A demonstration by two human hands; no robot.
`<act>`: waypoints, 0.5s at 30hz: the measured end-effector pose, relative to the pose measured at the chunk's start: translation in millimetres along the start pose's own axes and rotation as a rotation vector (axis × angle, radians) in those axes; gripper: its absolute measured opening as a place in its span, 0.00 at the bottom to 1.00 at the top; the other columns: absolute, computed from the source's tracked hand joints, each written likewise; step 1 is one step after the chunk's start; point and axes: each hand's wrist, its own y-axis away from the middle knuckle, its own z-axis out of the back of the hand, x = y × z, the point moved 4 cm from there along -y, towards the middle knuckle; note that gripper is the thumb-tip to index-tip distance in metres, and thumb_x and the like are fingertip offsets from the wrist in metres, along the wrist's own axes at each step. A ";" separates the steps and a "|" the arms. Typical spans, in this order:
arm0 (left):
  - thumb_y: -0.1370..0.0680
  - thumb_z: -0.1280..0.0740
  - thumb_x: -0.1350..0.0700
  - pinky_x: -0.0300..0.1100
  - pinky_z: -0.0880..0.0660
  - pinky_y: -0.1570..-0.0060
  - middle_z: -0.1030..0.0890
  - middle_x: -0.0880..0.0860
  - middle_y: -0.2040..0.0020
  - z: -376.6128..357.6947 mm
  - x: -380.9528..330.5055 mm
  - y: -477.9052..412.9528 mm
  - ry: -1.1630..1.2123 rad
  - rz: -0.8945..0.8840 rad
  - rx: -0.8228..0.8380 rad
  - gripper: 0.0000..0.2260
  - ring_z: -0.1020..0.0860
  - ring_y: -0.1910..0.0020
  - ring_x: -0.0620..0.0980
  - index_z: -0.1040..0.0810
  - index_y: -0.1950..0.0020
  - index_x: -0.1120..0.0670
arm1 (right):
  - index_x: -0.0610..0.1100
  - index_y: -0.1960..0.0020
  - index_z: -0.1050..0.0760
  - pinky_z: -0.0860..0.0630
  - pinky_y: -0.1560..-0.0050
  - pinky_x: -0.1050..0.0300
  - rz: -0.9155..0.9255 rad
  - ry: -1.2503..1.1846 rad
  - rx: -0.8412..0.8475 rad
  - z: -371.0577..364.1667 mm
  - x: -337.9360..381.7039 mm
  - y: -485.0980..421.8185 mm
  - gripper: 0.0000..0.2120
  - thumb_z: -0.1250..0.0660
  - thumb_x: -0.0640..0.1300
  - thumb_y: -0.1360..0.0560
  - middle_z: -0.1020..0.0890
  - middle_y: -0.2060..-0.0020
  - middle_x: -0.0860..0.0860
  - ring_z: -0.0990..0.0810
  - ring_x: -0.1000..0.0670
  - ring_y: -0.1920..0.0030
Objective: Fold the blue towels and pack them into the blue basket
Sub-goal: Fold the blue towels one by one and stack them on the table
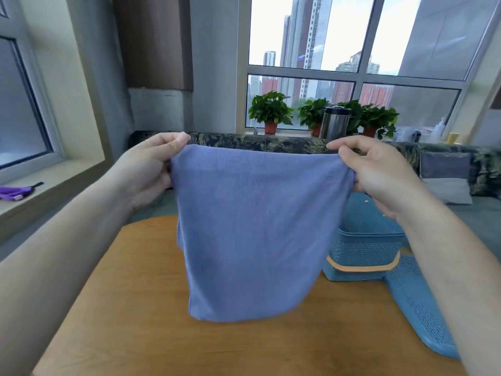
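1. Your left hand [151, 164] is pinching the top left corner of the blue towel [257, 226], fingers curled round the cloth.
2. Your right hand [379, 172] is gripping the top right corner the same way.
3. The blue towel is hanging spread between both hands, over the wooden surface [135, 308].
4. The blue basket [363, 245] is sitting on the surface below your right hand, partly behind the blue towel.
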 end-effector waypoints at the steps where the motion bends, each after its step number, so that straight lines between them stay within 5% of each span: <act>1: 0.21 0.31 0.58 0.45 0.23 0.55 0.18 0.50 0.56 -0.3 -0.8 3.1 0.024 0.002 0.038 0.02 0.20 0.57 0.48 0.19 0.49 0.53 | 0.54 0.48 0.16 0.23 0.55 0.45 -0.044 -0.027 0.001 1.4 0.2 2.1 0.11 0.37 0.47 0.16 0.19 0.56 0.43 0.24 0.46 0.58; 7: 0.33 0.27 0.66 0.44 0.23 0.43 0.16 0.58 0.43 3.1 8.3 5.7 -0.049 -0.001 0.055 0.26 0.18 0.46 0.52 0.21 0.35 0.59 | 0.41 0.40 0.21 0.18 0.52 0.59 -0.206 -0.295 0.241 -2.6 -8.2 9.8 0.11 0.33 0.37 0.21 0.15 0.49 0.46 0.17 0.50 0.50; 12: 0.25 0.25 0.62 0.25 0.26 0.58 0.15 0.48 0.49 8.4 24.8 -8.1 -0.593 -0.109 -0.059 0.14 0.19 0.53 0.41 0.17 0.42 0.52 | 0.42 0.39 0.20 0.19 0.47 0.61 -0.202 -0.084 0.322 -14.5 -33.9 3.0 0.20 0.28 0.27 0.27 0.13 0.48 0.44 0.16 0.51 0.49; 15: 0.22 0.28 0.54 0.34 0.28 0.63 0.17 0.46 0.58 10.8 33.6 -24.2 -0.887 -0.157 -0.098 0.01 0.23 0.61 0.41 0.16 0.51 0.49 | 0.48 0.48 0.15 0.21 0.48 0.54 -0.066 0.300 0.243 -23.6 -46.5 -13.2 0.08 0.29 0.37 0.23 0.13 0.53 0.51 0.16 0.51 0.51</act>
